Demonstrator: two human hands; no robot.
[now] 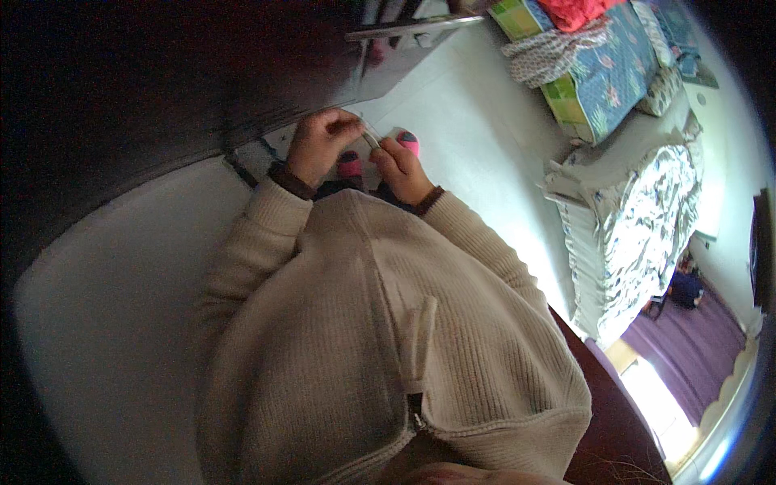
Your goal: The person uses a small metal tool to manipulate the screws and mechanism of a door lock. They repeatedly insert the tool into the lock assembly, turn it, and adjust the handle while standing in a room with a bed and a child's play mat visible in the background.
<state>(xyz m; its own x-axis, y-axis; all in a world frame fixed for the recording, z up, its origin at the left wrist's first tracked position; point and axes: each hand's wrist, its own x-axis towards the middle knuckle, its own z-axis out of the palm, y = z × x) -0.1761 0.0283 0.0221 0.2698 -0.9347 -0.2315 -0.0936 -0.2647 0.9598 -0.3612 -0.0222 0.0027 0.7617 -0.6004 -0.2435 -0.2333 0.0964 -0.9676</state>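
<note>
A thin, pale, shiny strip (370, 139) slants between my two hands in front of my body; its exact kind is too small to tell. My right hand (402, 171) is closed around its lower end, thumb and fingers pressed together. At the upper end, my left hand (318, 147) is curled with thumb and fingertips pinched. Whether those fingertips grip the strip or something smaller is not clear. Both forearms wear beige ribbed sleeves with dark cuffs. Below the hands show my feet in pink and dark socks (349, 164).
Dark furniture (202, 73) fills the upper left, with a light edge bar (416, 27) beyond my hands. To the right stand a bed with a blue floral cover (610, 89) and a bed with a white patterned cover (634, 230). A purple curtain (695, 347) hangs at lower right.
</note>
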